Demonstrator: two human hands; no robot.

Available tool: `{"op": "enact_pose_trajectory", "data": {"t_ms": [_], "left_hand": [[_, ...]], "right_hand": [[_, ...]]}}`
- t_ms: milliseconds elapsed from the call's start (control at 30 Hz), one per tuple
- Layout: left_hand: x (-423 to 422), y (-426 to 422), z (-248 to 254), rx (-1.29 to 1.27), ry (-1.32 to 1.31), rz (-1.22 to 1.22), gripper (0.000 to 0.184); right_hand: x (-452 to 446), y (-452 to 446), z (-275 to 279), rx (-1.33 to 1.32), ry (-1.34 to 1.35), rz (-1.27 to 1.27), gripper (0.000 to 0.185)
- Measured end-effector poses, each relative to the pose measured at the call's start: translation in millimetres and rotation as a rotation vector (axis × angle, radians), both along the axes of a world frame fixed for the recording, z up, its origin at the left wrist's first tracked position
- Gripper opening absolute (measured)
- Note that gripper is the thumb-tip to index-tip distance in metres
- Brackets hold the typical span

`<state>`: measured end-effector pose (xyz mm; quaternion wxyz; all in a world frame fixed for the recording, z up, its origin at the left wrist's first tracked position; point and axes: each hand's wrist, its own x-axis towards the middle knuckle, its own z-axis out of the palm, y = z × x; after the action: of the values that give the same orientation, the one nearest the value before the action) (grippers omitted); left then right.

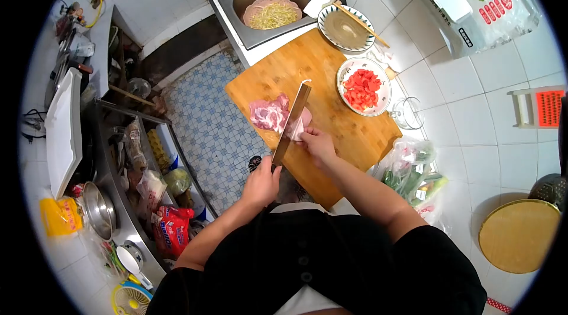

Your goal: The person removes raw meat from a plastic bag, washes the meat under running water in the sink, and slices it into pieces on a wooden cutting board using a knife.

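Note:
My left hand (261,183) is closed round the handle of a long-bladed kitchen knife (294,115). The blade lies across a piece of raw meat (269,112), pink with white fat, on the wooden cutting board (352,158). On the blade's right side, the fingers of my right hand (318,144) pinch the near end of the meat, close to the blade. How deep the edge sits in the meat is hidden. A patterned bowl of chopped red pieces (361,88), perhaps tomato, stands on the board's right part.
Behind the board, a plate (345,30) has chopsticks (361,22) across it. A pink basin of bean sprouts (272,14) sits in the sink (251,37). Right of the board are a glass (407,114) and bagged vegetables (411,167). An open drawer (168,137) stands at left.

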<state>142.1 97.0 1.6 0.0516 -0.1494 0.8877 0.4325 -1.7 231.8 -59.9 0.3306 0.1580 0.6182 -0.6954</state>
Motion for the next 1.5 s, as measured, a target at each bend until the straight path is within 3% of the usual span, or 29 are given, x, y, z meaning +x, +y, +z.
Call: {"op": "enact_pose_trajectory", "data": {"t_ms": [367, 567, 700, 833, 1100, 1233, 1500], "left_hand": [[27.0, 8.4, -1.2, -0.109, 0.021, -0.031, 0.028], [-8.8, 11.5, -5.3, -0.185, 0.062, -0.08, 0.022], [-31.4, 19.7, -10.3, -0.181, 0.104, -0.032, 0.022], [2.2, 18.0, -9.9, -0.112, -0.007, 0.002, 0.022], [-76.7, 22.9, -4.8, -0.113, 0.169, 0.068, 0.024], [-24.8, 30.4, -1.6, -0.082, -0.011, 0.051, 0.025], [-109.3, 19.6, -4.7, 0.032, 0.201, 0.138, 0.029]], "right_hand": [[12.4, 0.4, -12.0, -0.061, 0.028, -0.074, 0.01], [13.7, -3.4, -17.5, -0.028, 0.088, -0.081, 0.01], [3.7, 1.5, -21.8, -0.012, 0.023, -0.067, 0.015], [2.1, 1.7, -17.4, -0.005, 0.055, -0.03, 0.014], [-8.8, 3.9, -10.7, 0.021, 0.1, -0.031, 0.012], [-11.6, 12.0, -12.4, 0.045, 0.162, 0.088, 0.01], [-19.4, 9.3, -0.7, 0.06, 0.18, 0.107, 0.012]]}}
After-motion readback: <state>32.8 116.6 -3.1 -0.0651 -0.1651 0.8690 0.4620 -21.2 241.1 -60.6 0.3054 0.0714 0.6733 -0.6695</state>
